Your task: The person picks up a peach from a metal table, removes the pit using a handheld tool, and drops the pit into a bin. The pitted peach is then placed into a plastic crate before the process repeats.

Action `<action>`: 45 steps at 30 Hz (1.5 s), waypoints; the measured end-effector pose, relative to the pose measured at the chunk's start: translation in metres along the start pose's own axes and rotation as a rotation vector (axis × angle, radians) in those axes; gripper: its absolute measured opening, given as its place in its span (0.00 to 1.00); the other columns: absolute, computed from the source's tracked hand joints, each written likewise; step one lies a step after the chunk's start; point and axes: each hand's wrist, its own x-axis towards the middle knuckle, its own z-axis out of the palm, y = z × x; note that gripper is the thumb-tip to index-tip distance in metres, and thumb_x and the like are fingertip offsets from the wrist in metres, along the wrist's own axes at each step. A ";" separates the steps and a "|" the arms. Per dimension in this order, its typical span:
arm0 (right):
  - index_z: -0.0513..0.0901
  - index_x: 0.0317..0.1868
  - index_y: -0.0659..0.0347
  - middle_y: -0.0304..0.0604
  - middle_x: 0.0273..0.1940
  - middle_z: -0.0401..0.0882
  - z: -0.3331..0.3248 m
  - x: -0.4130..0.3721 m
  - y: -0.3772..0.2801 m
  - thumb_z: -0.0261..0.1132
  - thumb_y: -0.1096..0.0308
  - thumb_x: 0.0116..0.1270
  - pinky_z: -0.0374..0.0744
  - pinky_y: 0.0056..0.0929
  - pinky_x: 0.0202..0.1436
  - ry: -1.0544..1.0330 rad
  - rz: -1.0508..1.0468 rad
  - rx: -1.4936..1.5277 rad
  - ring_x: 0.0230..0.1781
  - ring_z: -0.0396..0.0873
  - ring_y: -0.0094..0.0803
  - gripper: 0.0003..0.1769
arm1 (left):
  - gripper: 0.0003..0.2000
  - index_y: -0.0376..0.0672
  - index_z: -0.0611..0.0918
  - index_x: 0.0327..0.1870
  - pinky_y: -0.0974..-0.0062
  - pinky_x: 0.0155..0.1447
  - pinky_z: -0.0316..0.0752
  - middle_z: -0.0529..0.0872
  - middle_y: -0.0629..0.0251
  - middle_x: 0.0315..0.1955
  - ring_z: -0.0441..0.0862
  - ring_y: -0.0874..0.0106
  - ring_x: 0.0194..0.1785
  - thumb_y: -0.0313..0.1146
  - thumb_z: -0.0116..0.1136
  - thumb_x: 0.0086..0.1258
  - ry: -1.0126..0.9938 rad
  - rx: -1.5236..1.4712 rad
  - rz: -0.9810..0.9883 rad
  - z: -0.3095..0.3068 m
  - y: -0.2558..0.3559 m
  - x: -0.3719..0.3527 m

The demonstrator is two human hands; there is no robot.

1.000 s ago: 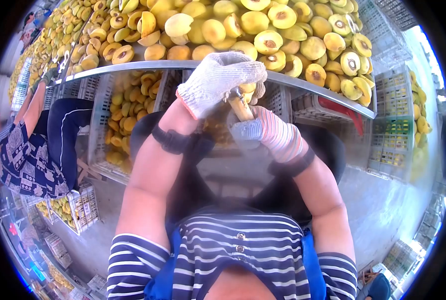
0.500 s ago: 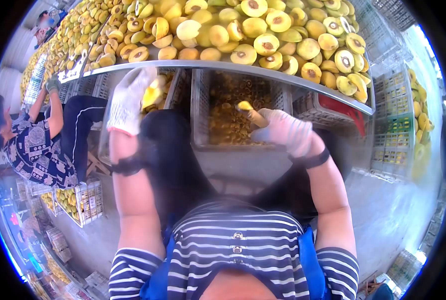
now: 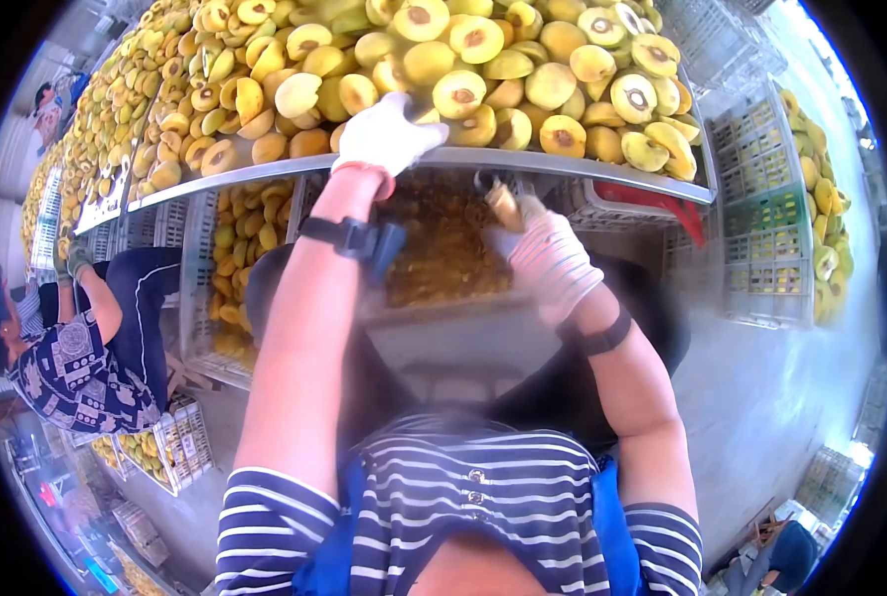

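Observation:
My left hand [image 3: 384, 139], in a white glove, reaches over the metal table rim [image 3: 295, 171] to the near edge of a heap of halved yellow peaches [image 3: 458, 94]. Its thumb and fingers are spread around a small yellow patch, perhaps a peach half. In my right hand [image 3: 553, 253], also gloved, is a wooden-handled pitting tool [image 3: 504, 207] with a looped metal tip pointing up. Below that tip, between my knees, stands a bin of brown pits and scraps [image 3: 439, 268], partly blurred.
A crate of peach halves [image 3: 197, 298] stands by my left knee. Stacked crates [image 3: 761, 238] with more peaches are at the right. A red object [image 3: 647, 199] lies on a crate under the table. Another person [image 3: 86, 368] sits at the left along the same table.
My left hand has moved right from above the left crate, where it held a yellow peach piece, to the heap. The tool stays in my right hand; the view has shifted.

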 end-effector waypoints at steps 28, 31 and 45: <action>0.78 0.51 0.60 0.49 0.37 0.84 0.018 0.010 -0.073 0.73 0.61 0.65 0.81 0.41 0.39 0.343 -0.254 0.296 0.36 0.84 0.46 0.20 | 0.20 0.35 0.78 0.54 0.64 0.57 0.80 0.84 0.53 0.46 0.84 0.63 0.50 0.46 0.52 0.80 0.104 -1.654 0.172 0.023 -0.023 -0.068; 0.78 0.52 0.59 0.51 0.34 0.83 0.024 0.008 -0.068 0.71 0.58 0.66 0.80 0.44 0.39 0.346 -0.416 -0.001 0.37 0.83 0.50 0.20 | 0.19 0.36 0.77 0.50 0.65 0.51 0.82 0.84 0.51 0.40 0.84 0.62 0.43 0.47 0.54 0.78 -0.132 -2.120 -0.032 0.017 -0.019 -0.068; 0.84 0.41 0.59 0.47 0.32 0.76 0.050 0.022 -0.063 0.65 0.69 0.62 0.78 0.38 0.33 0.216 -0.671 -0.473 0.36 0.81 0.45 0.08 | 0.21 0.34 0.80 0.44 0.60 0.43 0.85 0.85 0.51 0.37 0.85 0.56 0.40 0.49 0.57 0.76 0.058 -1.785 0.164 0.020 -0.028 -0.069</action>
